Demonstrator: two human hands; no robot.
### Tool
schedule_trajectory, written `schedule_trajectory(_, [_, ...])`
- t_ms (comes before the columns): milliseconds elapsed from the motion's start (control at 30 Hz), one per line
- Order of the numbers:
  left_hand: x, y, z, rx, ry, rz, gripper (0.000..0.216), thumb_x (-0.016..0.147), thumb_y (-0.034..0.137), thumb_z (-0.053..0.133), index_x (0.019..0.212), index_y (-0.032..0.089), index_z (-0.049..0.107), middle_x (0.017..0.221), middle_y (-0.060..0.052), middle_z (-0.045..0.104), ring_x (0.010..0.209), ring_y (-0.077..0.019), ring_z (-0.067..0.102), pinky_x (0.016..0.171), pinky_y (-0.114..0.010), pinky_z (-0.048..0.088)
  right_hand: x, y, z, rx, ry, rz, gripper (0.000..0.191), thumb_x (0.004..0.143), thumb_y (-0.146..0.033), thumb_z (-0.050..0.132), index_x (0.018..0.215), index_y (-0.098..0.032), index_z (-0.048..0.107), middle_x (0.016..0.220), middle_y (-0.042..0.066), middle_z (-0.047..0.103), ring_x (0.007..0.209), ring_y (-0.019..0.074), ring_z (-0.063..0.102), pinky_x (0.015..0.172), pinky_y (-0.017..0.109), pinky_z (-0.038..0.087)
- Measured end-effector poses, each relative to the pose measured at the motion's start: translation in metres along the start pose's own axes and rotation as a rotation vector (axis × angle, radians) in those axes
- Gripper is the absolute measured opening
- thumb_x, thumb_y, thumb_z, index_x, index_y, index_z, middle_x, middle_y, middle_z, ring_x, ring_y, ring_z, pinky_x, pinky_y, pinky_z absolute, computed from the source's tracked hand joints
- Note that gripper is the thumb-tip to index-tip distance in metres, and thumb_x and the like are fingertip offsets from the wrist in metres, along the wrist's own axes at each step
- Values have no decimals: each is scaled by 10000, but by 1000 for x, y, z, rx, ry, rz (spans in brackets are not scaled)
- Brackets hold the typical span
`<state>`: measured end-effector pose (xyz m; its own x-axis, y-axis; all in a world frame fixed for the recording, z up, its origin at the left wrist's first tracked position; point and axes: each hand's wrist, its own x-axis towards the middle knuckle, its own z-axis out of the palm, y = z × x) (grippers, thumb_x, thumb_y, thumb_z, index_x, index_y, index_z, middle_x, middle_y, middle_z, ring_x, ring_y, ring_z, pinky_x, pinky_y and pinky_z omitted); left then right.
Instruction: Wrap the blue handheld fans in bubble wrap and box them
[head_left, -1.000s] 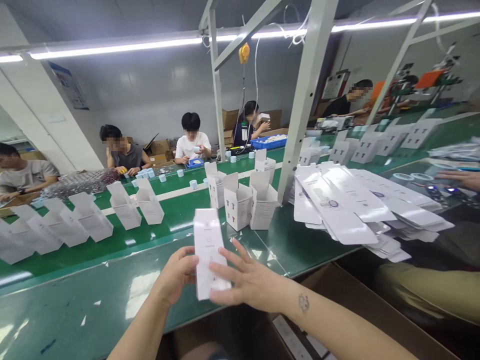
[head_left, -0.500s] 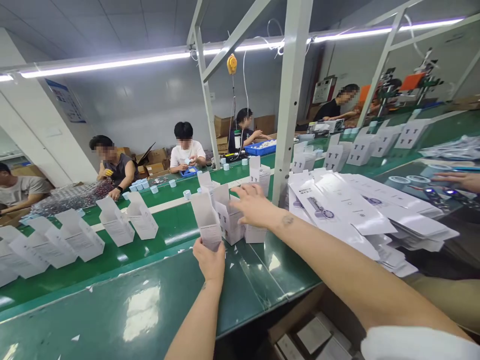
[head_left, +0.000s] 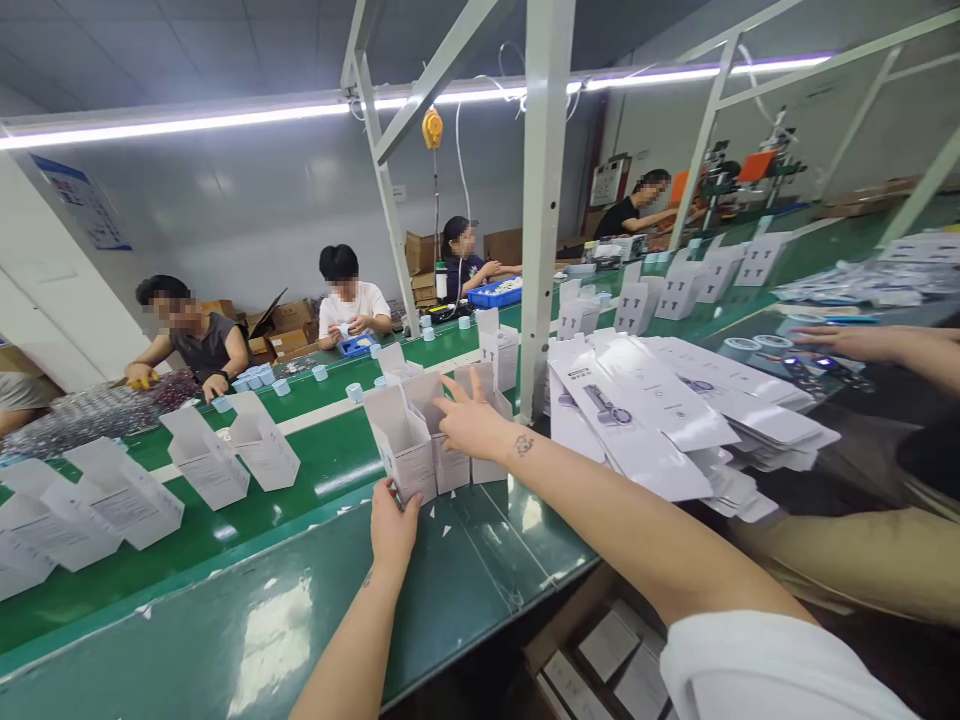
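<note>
White cardboard box set upright on the green worktop.
Head view: the box is gripped at its lower end by the left hand and is stood against a row of open boxes. The right hand is open, its fingers spread on that row. The placing step is judged to be in hand; a soft release is called for, so that no neighbour is tipped.

The left hand grips the base of an upright open white carton on the green belt. The right hand rests, fingers spread, on neighbouring cartons just right. Flat carton blanks lie stacked farther right.
</note>
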<state>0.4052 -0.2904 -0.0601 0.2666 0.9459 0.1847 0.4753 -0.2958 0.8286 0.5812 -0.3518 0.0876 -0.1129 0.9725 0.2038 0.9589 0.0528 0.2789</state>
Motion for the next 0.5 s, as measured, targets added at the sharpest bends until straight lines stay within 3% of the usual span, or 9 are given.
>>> schedule_trajectory(100, [-4, 2, -11, 14, -34, -39, 553, 773, 338, 652, 1237, 131, 435, 1146, -160, 594, 933, -253, 640, 844, -403, 492, -20, 5, -16, 58, 62, 54, 264, 839, -421, 662, 949, -195, 740, 1289, 138, 584, 1385, 413, 266, 1095, 709, 130])
schedule_trajectory(167, [-8, -1, -24, 23, -52, -65, 624, 746, 391, 665, 1256, 117, 432, 1150, -171, 590, 893, -259, 639, 823, -408, 497, -40, 22, -28, 114, 161, 194, 304, 925, -401, 523, 1050, -181, 690, 1241, 146, 605, 1269, 348, 442, 1075, 617, 296])
schedule_trajectory(267, [-21, -11, -47, -21, -96, -77, 680, 693, 490, 687, 1226, 132, 462, 1119, -153, 590, 838, -251, 633, 788, -404, 505, -72, 67, -34, 167, 208, 724, 412, 964, -392, 392, 1195, -106, 577, 1166, 209, 602, 1087, 313, 566, 904, 465, 480])
schedule_trajectory(333, [-32, -16, -58, -106, -145, -83, 687, 657, 555, 697, 1173, 151, 493, 1069, -125, 600, 807, -235, 630, 769, -390, 513, -87, 101, -26, 191, 67, 1125, 611, 854, -501, 569, 1274, -63, 499, 1233, 260, 542, 1145, 382, 516, 883, 497, 473])
schedule_trajectory(367, [-39, -17, -61, -153, -170, -88, 685, 641, 579, 703, 1145, 158, 508, 1036, -109, 607, 796, -227, 630, 765, -381, 515, -93, 117, -19, 208, -24, 1250, 766, 769, -554, 658, 1317, -59, 456, 1288, 275, 496, 1195, 414, 467, 899, 528, 454])
schedule_trajectory(433, [-52, -15, -64, -231, -221, -92, 666, 622, 606, 712, 1093, 169, 536, 964, -80, 624, 794, -221, 636, 769, -365, 516, -100, 143, -2, 242, -145, 1402, 1038, 595, -620, 777, 1377, -62, 384, 1354, 294, 422, 1254, 448, 390, 939, 575, 399])
schedule_trajectory(500, [-64, -9, -63, -277, -282, -80, 618, 637, 599, 711, 1063, 181, 551, 907, -60, 636, 815, -225, 644, 781, -356, 514, -104, 160, 11, 258, -145, 1469, 1196, 478, -654, 824, 1398, -54, 351, 1360, 308, 396, 1265, 447, 366, 965, 577, 363])
